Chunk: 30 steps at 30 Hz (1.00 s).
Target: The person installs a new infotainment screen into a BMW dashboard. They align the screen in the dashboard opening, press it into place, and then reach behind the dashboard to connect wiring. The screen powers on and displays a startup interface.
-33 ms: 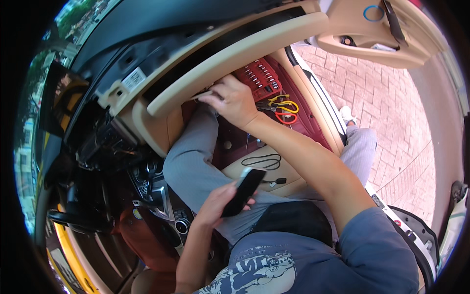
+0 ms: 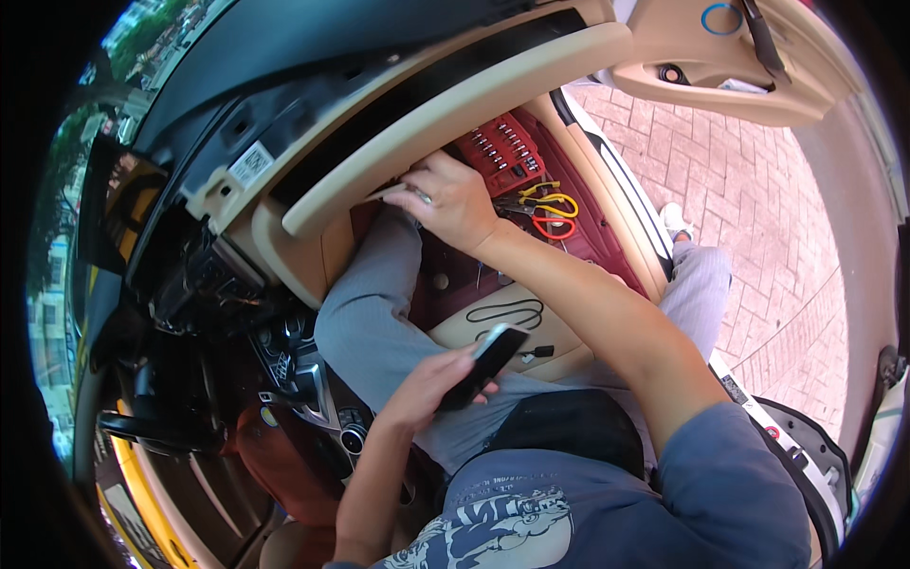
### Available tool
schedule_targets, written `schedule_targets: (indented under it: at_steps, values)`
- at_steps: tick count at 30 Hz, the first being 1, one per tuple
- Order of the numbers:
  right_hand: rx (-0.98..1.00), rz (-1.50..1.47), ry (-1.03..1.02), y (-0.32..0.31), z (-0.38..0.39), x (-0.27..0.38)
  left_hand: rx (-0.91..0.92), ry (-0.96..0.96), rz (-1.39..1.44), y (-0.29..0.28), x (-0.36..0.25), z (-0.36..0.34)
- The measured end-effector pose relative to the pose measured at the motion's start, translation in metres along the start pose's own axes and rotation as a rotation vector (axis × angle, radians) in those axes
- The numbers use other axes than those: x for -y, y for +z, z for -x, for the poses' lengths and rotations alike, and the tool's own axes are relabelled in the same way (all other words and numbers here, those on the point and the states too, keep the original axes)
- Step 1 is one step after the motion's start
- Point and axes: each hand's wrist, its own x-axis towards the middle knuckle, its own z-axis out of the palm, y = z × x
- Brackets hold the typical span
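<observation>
My left hand [image 2: 428, 387] is wrapped round a smartphone [image 2: 485, 367] with a dark screen, held above my lap. My right hand [image 2: 449, 202] reaches under the lower edge of the beige glove box panel [image 2: 455, 114]. Its thumb and fingers are pinched together beside a thin pale edge, and what they grip is partly hidden. A black cable [image 2: 507, 311] lies coiled on the beige seat between my legs, with a dark plug [image 2: 542, 351] at its end.
On the dark red floor mat are a red bit case [image 2: 502, 152] and pliers with yellow and red handles [image 2: 550, 211]. The open car door [image 2: 730, 85] is at the far right above brick paving [image 2: 758, 228]. The gear console [image 2: 311, 384] and steering wheel [image 2: 152, 431] are at left.
My left hand and the smartphone have shifted slightly up and to the right. My right hand stays at the panel edge, its fingers slightly turned.
</observation>
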Motion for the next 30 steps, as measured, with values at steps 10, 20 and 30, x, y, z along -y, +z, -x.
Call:
schedule_targets:
  at_steps: [10, 20, 30]
  values:
    - [0.158, 0.121, -0.189, -0.015, 0.042, -0.044, 0.358, -0.427, -0.645, 0.012, 0.024, -0.154]
    - [0.698, 0.269, 0.043, -0.065, 0.024, 0.005, 0.096, 0.211, -1.27, 0.028, 0.038, -0.128]
    - [0.666, 0.616, 0.571, -0.095, -0.154, -0.101, -0.91, 0.947, -1.246, -0.026, -0.18, -0.089]
